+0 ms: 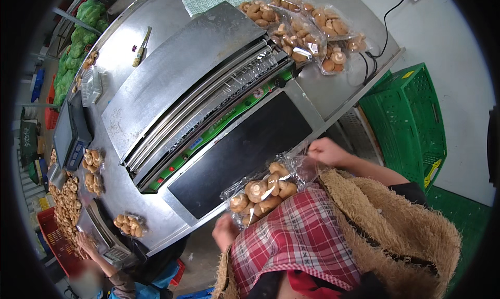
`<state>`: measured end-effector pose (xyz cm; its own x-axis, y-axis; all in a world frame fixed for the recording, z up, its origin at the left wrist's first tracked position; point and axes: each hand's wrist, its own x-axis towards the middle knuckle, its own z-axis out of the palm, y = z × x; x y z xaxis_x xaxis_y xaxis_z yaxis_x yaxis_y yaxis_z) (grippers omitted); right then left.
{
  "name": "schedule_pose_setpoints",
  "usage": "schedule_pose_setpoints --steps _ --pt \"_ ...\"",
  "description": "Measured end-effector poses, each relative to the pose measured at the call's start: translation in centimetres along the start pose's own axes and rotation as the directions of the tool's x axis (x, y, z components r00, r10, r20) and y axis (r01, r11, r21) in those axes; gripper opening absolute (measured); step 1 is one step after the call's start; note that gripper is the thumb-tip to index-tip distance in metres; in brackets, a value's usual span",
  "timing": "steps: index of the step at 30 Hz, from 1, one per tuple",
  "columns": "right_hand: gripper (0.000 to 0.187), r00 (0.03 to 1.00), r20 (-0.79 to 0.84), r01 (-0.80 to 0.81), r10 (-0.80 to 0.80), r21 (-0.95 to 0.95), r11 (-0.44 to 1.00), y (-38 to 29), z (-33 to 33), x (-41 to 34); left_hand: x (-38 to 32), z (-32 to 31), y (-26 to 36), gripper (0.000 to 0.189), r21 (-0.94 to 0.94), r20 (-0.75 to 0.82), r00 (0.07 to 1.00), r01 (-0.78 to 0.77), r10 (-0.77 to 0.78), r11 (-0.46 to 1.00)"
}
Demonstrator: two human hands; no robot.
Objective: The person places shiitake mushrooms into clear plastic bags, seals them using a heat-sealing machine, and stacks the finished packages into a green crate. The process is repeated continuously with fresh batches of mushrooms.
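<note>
Just in front of me is a pack of brown shiitake-like mushrooms, loosely draped in clear plastic film. It sits against my checked apron at the front edge of a film-wrapping machine. My right hand is closed in a fist on the film at the pack's right end. At the left end, my left hand is curled on the film's edge, its fingertips partly hidden. Beyond the pack lies the machine's black plate. The mushrooms' tray, if any, is hidden.
Wrapped mushroom packs are heaped at the back right. A knife lies behind the machine. Leftward are a scale, small mushroom packs, and a co-worker's hand beside another scale. Green crates stand at right.
</note>
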<state>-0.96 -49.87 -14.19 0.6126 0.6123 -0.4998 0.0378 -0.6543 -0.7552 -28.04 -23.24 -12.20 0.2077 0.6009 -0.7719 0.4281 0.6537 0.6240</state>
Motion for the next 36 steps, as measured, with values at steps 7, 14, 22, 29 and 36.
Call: schedule_pose_setpoints --steps 7,14,22,29,36 --pt "0.02 0.819 0.451 0.108 -0.355 0.485 0.868 -2.8 11.0 2.8 3.2 6.3 -4.3 0.029 -0.066 0.504 0.847 -0.155 0.167 0.986" --pt "0.034 0.641 0.436 0.173 -0.631 0.72 0.673 -9.7 8.6 0.7 -1.8 13.6 2.6 0.058 -0.494 0.511 0.356 -0.623 0.782 0.607" --pt "0.028 0.865 0.351 0.126 -0.358 0.539 0.833 -7.4 3.9 0.7 -2.8 5.9 8.5 0.103 0.1 0.852 0.512 0.039 -0.106 0.994" --pt "0.027 0.972 -0.069 0.227 -0.223 0.057 0.972 -10.7 -0.9 -0.8 -2.9 10.2 8.9 0.061 -0.155 0.53 0.832 -0.095 0.163 0.983" --pt "0.052 0.699 -0.696 0.583 0.168 0.69 0.429 -6.5 -22.0 9.2 4.7 -5.3 13.0 0.036 -0.266 -0.38 0.646 -0.761 0.662 0.591"
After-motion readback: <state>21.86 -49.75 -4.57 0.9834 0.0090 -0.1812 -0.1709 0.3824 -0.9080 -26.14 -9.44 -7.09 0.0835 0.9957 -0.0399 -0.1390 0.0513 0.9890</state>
